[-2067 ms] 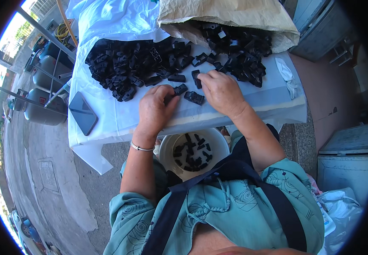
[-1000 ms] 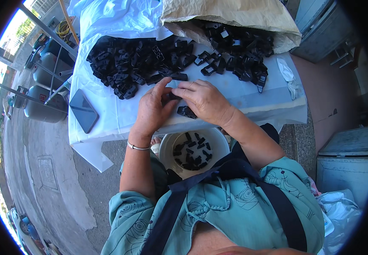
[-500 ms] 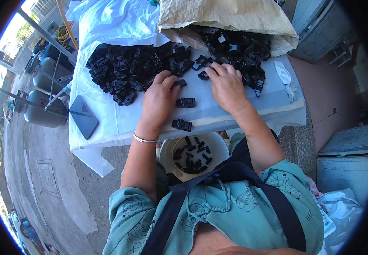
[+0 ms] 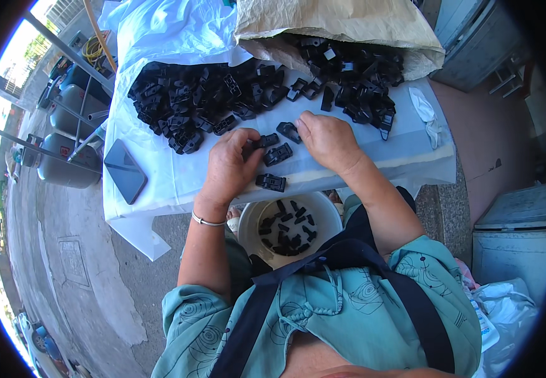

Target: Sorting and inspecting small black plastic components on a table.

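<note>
One black block (image 4: pixel 267 140), upper centre of the frame, is grasped between thumb and fingers of the left hand (image 4: pixel 226 164); just right of it, the right hand (image 4: pixel 328 141) pinches a black clip (image 4: pixel 289 131) by its end. A second block (image 4: pixel 278 154) lies close below, a third block (image 4: pixel 271 182) at mid-frame. A left heap (image 4: pixel 182 101) and right heap (image 4: pixel 362 94) of similar pieces occupy the upper frame; a pale bucket (image 4: pixel 332 220) below mid-frame contains more.

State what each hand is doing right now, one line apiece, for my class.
Left hand: closed, holding a small black piece.
Right hand: closed, pinching another black piece.
</note>
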`<state>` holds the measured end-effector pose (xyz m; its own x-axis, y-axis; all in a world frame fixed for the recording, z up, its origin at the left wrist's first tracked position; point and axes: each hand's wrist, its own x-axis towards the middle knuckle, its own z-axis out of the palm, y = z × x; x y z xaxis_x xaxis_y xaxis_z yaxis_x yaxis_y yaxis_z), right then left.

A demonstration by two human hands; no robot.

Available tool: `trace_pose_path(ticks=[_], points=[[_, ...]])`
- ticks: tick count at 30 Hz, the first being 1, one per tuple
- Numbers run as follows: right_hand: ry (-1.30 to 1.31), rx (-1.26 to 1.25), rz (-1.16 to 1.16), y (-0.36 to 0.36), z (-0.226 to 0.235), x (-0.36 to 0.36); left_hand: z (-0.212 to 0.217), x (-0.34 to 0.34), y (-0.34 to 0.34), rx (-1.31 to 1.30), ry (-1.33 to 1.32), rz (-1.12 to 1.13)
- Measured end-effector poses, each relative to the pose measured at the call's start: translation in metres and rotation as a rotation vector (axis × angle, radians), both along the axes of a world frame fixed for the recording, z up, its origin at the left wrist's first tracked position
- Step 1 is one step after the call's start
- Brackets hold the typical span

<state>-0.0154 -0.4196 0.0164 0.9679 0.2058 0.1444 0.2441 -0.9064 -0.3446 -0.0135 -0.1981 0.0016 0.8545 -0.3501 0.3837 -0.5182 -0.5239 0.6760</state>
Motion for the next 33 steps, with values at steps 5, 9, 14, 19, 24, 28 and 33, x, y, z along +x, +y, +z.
trace_pose_path(ticks=[5, 9, 14, 19, 24, 28, 33], points=[[-0.227, 0.178, 0.105, -0.001, -0.002, -0.007, -0.007, 0.002, 0.002, -0.078, -0.008, 0.001], [-0.186, 0.276, 0.237, -0.003, -0.005, -0.002, -0.008, 0.004, 0.006, -0.06, 0.026, -0.017], [-0.325, 0.457, 0.434, 0.013, -0.014, 0.002, -0.002, 0.0, 0.0, -0.097, 0.108, -0.025], [-0.265, 0.309, 0.511, 0.016, -0.004, -0.009, -0.008, 0.002, 0.002, -0.104, 0.065, -0.033], [-0.243, 0.052, 0.351, 0.024, -0.001, -0.028, 0.007, -0.004, 0.005, 0.004, -0.129, -0.063], [-0.258, 0.009, 0.344, 0.024, -0.009, -0.028, 0.013, -0.007, 0.013, -0.027, -0.071, 0.149], [-0.393, 0.226, 0.386, 0.009, -0.005, -0.022, -0.001, 0.01, 0.02, 0.247, -0.27, 0.397]])
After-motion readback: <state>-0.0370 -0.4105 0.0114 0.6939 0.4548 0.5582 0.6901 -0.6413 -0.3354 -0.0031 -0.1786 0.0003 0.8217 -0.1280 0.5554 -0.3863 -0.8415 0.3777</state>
